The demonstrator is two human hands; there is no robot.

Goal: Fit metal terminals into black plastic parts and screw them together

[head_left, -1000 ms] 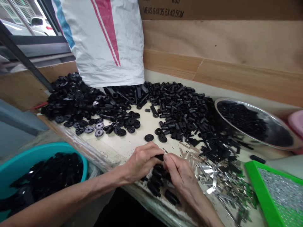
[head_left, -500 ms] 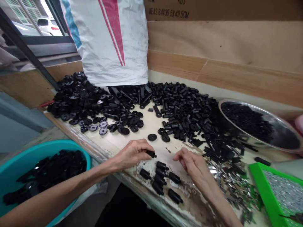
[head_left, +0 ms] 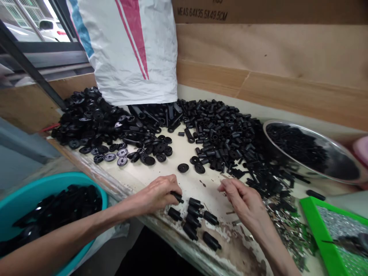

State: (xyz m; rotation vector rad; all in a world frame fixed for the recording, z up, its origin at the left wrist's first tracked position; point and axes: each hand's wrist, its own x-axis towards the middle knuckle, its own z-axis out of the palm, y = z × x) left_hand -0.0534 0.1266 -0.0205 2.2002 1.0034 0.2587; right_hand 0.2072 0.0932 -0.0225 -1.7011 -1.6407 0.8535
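Observation:
My left hand (head_left: 161, 193) is closed around a black plastic cylinder (head_left: 177, 197) with a thin stem, low over the table beside a group of similar parts. Several such cylinders (head_left: 193, 220) lie on their sides just to the right and nearer the edge. To the right of them, my right hand (head_left: 243, 201) hovers with thumb and forefinger pressed together and the other fingers curled. Whatever is in that pinch, if anything, is too small to make out. Two black discs (head_left: 199, 168) lie beyond the hands, near a heap of black tubes (head_left: 224, 134).
Black round parts (head_left: 94, 122) are heaped at the left under a white sack (head_left: 135, 53). A steel bowl (head_left: 268, 134) of thin black pieces stands right, above scattered metal clips (head_left: 290, 226) and a green tray (head_left: 322, 237). A teal tub (head_left: 104, 191) holds black parts at the left.
My left hand has come down and slightly toward me with the cylinder, beside the lying ones. My right hand has shifted a little to the right, its fingers now drawn together.

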